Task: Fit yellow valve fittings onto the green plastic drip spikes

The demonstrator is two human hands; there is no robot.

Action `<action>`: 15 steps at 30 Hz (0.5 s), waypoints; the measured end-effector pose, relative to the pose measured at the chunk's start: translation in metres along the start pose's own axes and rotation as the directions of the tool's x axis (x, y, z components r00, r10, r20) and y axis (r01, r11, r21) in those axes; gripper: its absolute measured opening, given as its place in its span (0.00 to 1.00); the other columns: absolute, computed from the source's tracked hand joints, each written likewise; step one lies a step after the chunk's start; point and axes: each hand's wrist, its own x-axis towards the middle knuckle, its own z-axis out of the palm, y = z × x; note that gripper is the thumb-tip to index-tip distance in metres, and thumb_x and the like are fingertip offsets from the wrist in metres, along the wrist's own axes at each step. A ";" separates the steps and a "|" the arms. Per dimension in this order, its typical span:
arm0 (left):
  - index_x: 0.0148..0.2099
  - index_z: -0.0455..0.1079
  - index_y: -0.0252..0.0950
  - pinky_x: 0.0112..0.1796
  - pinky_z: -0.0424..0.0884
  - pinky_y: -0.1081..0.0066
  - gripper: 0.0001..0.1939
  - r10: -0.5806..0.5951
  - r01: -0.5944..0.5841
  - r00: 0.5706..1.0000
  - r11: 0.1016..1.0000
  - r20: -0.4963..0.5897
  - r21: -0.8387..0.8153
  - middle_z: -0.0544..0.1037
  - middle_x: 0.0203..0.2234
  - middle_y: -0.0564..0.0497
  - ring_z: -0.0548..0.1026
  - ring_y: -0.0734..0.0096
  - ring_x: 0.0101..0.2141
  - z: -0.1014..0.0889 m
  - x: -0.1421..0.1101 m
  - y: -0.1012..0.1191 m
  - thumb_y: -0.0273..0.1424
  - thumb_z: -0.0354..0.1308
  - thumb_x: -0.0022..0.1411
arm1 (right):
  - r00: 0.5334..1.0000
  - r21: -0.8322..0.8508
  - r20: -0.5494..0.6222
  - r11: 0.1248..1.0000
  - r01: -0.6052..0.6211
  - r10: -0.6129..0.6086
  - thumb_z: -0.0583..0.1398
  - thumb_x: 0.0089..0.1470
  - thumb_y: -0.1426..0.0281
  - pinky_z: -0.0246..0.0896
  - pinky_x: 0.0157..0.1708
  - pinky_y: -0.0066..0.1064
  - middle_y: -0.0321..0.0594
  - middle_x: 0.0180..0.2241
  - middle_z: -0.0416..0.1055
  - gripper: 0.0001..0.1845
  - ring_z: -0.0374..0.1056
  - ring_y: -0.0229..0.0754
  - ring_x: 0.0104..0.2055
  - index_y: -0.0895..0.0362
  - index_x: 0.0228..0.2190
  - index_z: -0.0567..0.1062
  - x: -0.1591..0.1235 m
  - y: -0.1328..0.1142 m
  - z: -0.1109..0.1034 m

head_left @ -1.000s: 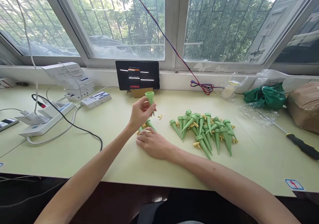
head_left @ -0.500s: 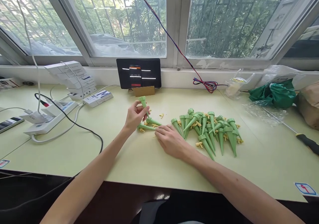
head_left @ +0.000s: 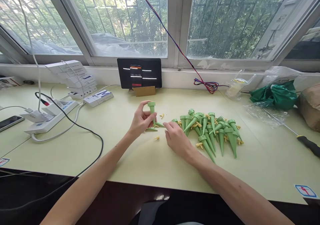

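My left hand (head_left: 142, 120) is closed around a green plant watering spike (head_left: 152, 109), held upright with its ribbed cap on top and tip down. To its right, my right hand (head_left: 177, 136) is low over the table with its fingers curled together; whatever is in them is hidden. Between and below the hands lie more green spikes, partly covered by my left hand. A small yellow valve (head_left: 156, 138) rests on the table in front of them, and another yellow valve (head_left: 162, 116) lies behind. Just right of my right hand spreads a pile of green spikes with yellow valves (head_left: 205, 128).
A tablet (head_left: 147, 73) leans on a cardboard stand at the back. On the left are a power strip (head_left: 50, 120), cables and stacked white boxes (head_left: 75, 78). A screwdriver (head_left: 308, 145), a green bag (head_left: 273, 95) and clear plastic are on the right.
My left hand has moved right with the spike, which is now more upright. My right hand has shifted slightly right and curled its fingers, uncovering a yellow valve on the table.
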 end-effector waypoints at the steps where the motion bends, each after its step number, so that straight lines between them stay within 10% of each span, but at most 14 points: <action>1: 0.54 0.57 0.41 0.17 0.64 0.79 0.24 -0.001 0.001 1.000 1.000 0.000 -0.004 0.75 0.21 0.58 0.66 0.79 0.14 0.001 -0.001 0.000 0.37 0.64 0.60 | 1.000 0.005 -0.026 1.000 -0.007 0.007 0.49 0.60 0.83 0.65 0.42 0.35 0.50 0.40 0.71 0.18 0.67 0.47 0.43 0.62 0.48 0.71 0.000 0.002 0.001; 10: 0.50 0.59 0.40 0.15 0.61 0.80 0.21 0.016 -0.017 0.993 1.000 -0.118 -0.010 0.74 0.19 0.58 0.64 0.80 0.13 -0.001 0.002 -0.002 0.36 0.64 0.60 | 0.945 0.079 -0.326 0.995 0.053 -0.025 0.48 0.70 0.71 0.62 0.36 0.30 0.42 0.34 0.70 0.13 0.66 0.40 0.33 0.58 0.41 0.72 0.003 0.009 -0.011; 15: 0.48 0.59 0.40 0.14 0.60 0.80 0.20 0.024 -0.024 0.987 1.000 -0.156 0.002 0.74 0.18 0.59 0.64 0.80 0.13 -0.001 0.004 -0.003 0.35 0.65 0.59 | 0.966 -0.155 -0.092 0.962 0.225 -0.241 0.51 0.69 0.69 0.59 0.33 0.30 0.42 0.31 0.70 0.15 0.65 0.40 0.32 0.59 0.32 0.73 0.003 -0.011 0.004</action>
